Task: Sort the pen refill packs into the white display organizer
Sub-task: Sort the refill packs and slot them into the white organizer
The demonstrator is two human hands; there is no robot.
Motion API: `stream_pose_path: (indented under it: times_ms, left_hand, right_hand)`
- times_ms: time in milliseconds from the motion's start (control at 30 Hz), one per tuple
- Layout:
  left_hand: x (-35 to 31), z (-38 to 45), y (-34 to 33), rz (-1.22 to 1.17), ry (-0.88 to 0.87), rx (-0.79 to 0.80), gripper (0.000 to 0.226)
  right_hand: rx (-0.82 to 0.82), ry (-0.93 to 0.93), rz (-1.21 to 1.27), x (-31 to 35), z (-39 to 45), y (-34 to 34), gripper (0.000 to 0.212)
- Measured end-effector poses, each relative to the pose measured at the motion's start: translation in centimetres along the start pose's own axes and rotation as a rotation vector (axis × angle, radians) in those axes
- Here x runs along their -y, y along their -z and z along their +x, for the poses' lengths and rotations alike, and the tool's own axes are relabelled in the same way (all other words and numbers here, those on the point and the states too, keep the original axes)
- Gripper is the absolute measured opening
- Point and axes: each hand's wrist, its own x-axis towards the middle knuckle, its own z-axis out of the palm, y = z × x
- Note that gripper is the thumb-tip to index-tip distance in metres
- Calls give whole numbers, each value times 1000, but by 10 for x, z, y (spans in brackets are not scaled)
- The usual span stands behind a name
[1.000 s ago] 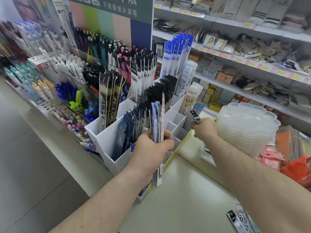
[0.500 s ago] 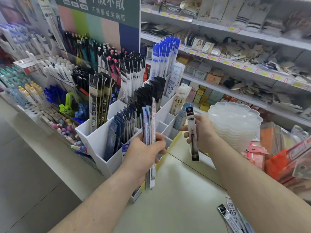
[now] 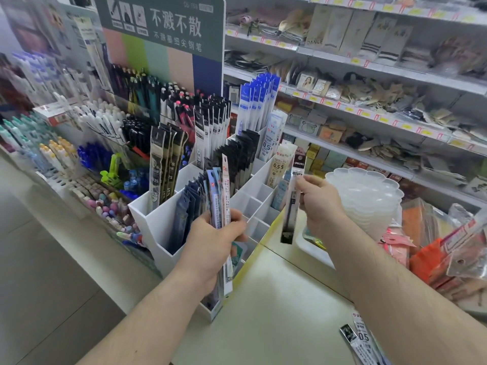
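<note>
The left hand [image 3: 213, 241] grips a fanned bundle of refill packs [image 3: 220, 204] as stock, while the right hand [image 3: 320, 204] pinches a single black refill pack [image 3: 291, 204] hanging below its fingertips, seemingly to match it against the white display organizer [image 3: 168, 227] just beyond.

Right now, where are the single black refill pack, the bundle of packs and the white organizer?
black refill pack [image 3: 290, 206], head view, middle of the pack.
bundle of packs [image 3: 220, 196], head view, upper part above the fingers.
white organizer [image 3: 163, 219], head view, front wall.
</note>
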Motion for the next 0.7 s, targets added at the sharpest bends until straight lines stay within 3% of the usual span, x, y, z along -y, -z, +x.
stream_pose_path:
  times_ms: [100,233,433,700]
  left_hand:
    - [-1,-1,6,9,-11,-19,11]
    - [-4,-1,8,1,-21,-26,14]
    - [-6,2,9,-18,-24,-41,14]
    - [-4,1,7,5,-5,-51,13]
  right_hand:
    - [-127,157,-74,9,3,-5,8]
    - [-242,279,-96,28,6,-15,24]
    - [-252,340,-152,43,8,-27,20]
    - [-187,270,-70,50,1,-25,25]
